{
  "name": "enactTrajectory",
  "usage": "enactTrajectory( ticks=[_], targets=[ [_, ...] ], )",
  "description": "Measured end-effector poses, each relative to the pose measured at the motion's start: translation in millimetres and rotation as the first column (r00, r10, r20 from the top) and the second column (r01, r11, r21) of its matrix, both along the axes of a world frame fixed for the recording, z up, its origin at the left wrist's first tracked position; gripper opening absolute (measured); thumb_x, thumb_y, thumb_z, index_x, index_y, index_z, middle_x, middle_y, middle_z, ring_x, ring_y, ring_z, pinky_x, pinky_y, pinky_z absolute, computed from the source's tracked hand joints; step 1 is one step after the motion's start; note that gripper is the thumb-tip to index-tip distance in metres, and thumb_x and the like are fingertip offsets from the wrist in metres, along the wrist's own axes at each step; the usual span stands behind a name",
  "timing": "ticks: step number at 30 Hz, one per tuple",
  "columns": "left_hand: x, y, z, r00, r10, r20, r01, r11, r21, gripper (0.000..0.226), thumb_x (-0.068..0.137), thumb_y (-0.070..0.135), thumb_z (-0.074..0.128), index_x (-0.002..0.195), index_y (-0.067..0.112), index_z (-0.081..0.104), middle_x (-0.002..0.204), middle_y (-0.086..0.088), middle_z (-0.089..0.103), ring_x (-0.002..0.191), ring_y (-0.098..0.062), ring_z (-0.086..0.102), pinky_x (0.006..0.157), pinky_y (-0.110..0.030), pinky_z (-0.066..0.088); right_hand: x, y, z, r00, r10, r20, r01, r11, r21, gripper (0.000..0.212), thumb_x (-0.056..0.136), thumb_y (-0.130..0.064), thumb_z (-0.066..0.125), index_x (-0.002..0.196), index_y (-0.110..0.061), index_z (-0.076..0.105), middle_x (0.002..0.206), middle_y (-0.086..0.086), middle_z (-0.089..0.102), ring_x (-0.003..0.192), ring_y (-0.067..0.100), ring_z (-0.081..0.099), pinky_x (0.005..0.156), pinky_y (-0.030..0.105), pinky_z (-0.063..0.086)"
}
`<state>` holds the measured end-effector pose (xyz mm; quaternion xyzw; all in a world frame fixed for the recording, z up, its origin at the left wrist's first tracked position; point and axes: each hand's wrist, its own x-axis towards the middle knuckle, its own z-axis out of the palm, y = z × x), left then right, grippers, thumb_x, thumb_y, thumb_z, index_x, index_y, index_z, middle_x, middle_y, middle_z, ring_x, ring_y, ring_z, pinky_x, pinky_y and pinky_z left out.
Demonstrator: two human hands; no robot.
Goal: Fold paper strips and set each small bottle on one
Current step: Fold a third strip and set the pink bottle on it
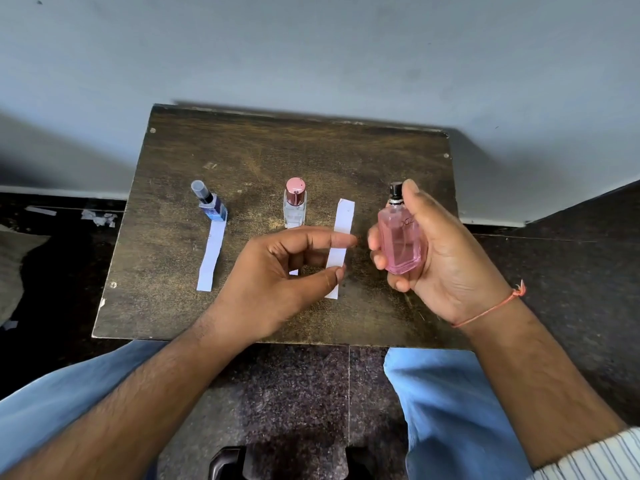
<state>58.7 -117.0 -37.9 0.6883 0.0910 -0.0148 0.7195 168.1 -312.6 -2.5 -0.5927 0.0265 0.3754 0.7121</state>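
Note:
On the small dark wooden table (277,147), a blue bottle (212,202) stands on the far end of a white paper strip (211,254). A clear bottle with a pink cap (295,204) stands in the middle; my left hand hides most of the strip (293,272) under it. A third strip (343,220) lies flat to the right with no bottle on it. My left hand (287,268) hovers over that strip, index finger and thumb spread in a loose C, holding nothing. My right hand (436,251) grips a pink bottle with a black sprayer (401,244) above the table's right side.
A grey wall rises right behind the table. Paper scraps (98,218) lie on the dark floor at the left. My knees in blue jeans (446,403) flank the table's near edge, and a black object (277,462) sits on the floor between them.

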Motion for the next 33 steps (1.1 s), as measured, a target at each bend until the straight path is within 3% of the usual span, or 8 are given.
enactTrajectory(
  ticks=[3, 8, 11, 14, 16, 24, 28, 33],
  targets=[
    [1, -1, 1, 1.0, -0.015, -0.009, 0.015, 1.0, -0.012, 0.038, 0.085, 0.009, 0.085, 0.119, 0.026, 0.083, 0.108, -0.041, 0.066, 0.089, -0.031, 0.059, 0.087, -0.047, 0.055, -3, 2, -1, 0.996, 0.021, 0.088, -0.011, 0.993, -0.114, 0.046, 0.101, -0.063, 0.057, 0.1, -0.019, 0.069, 0.079, 0.007, 0.064, 0.063, 0.018, 0.057, 0.048, 0.026, 0.034],
    [0, -3, 1, 1.0, -0.01, -0.024, 0.01, 1.0, 0.006, 0.039, 0.084, 0.011, 0.085, 0.12, 0.026, 0.082, 0.111, -0.039, 0.067, 0.087, -0.043, 0.065, 0.095, -0.064, 0.059, -9, 9, -7, 0.931, 0.047, 0.363, 0.1, 0.922, -0.374, 0.057, 0.096, -0.068, 0.054, 0.088, -0.017, 0.079, 0.071, 0.004, 0.067, 0.064, 0.016, 0.061, 0.048, 0.029, 0.041],
    [0, -3, -1, 0.999, -0.004, -0.035, 0.005, 1.0, 0.014, 0.039, 0.084, 0.01, 0.084, 0.12, 0.025, 0.082, 0.116, -0.037, 0.069, 0.098, -0.059, 0.066, 0.101, -0.07, 0.054, -10, 10, -11, 0.871, 0.075, 0.485, 0.184, 0.866, -0.464, 0.055, 0.092, -0.073, 0.056, 0.08, -0.024, 0.08, 0.066, -0.003, 0.07, 0.066, 0.014, 0.065, 0.061, 0.035, 0.046],
    [-1, -3, -2, 0.999, -0.006, -0.048, 0.006, 1.0, 0.006, 0.038, 0.085, 0.003, 0.086, 0.119, 0.022, 0.083, 0.114, -0.022, 0.078, 0.093, -0.036, 0.074, 0.1, -0.057, 0.061, -12, 10, -12, 0.802, 0.122, 0.585, 0.26, 0.81, -0.526, 0.053, 0.091, -0.069, 0.057, 0.078, -0.023, 0.078, 0.065, -0.001, 0.069, 0.069, 0.021, 0.067, 0.071, 0.046, 0.054],
    [-1, -3, -2, 0.998, -0.018, -0.055, 0.018, 1.0, 0.006, 0.04, 0.087, -0.002, 0.085, 0.12, 0.021, 0.083, 0.114, -0.008, 0.082, 0.097, -0.021, 0.075, 0.099, -0.047, 0.064, -14, 10, -10, 0.755, 0.166, 0.634, 0.295, 0.777, -0.556, 0.053, 0.092, -0.064, 0.056, 0.079, -0.018, 0.077, 0.066, 0.001, 0.069, 0.07, 0.02, 0.066, 0.074, 0.043, 0.055],
    [-1, -2, -2, 0.996, -0.045, -0.075, 0.048, 0.998, 0.048, 0.042, 0.089, -0.002, 0.085, 0.123, 0.021, 0.082, 0.101, -0.016, 0.078, 0.087, -0.013, 0.068, 0.09, -0.043, 0.063, -15, 9, -9, 0.704, 0.206, 0.68, 0.313, 0.769, -0.557, 0.048, 0.095, -0.058, 0.057, 0.078, -0.017, 0.076, 0.061, 0.0, 0.065, 0.064, 0.018, 0.061, 0.066, 0.038, 0.05],
    [-1, -1, -3, 0.994, -0.07, -0.079, 0.074, 0.996, 0.048, 0.041, 0.09, -0.006, 0.083, 0.125, 0.015, 0.08, 0.083, 0.02, 0.072, 0.079, 0.003, 0.064, 0.08, -0.023, 0.056, -14, 9, -9, 0.695, 0.191, 0.693, 0.328, 0.773, -0.543, 0.053, 0.094, -0.062, 0.056, 0.077, -0.017, 0.076, 0.062, -0.002, 0.068, 0.065, 0.016, 0.065, 0.067, 0.036, 0.051],
    [-1, -2, -3, 0.995, -0.087, -0.056, 0.091, 0.993, 0.072, 0.04, 0.09, -0.011, 0.079, 0.125, 0.006, 0.077, 0.078, 0.028, 0.071, 0.074, 0.009, 0.065, 0.076, -0.013, 0.053, -12, 7, -8, 0.715, 0.196, 0.671, 0.304, 0.777, -0.551, 0.05, 0.094, -0.058, 0.057, 0.076, -0.015, 0.076, 0.062, 0.002, 0.068, 0.066, 0.021, 0.066, 0.068, 0.039, 0.053]
  ],
)
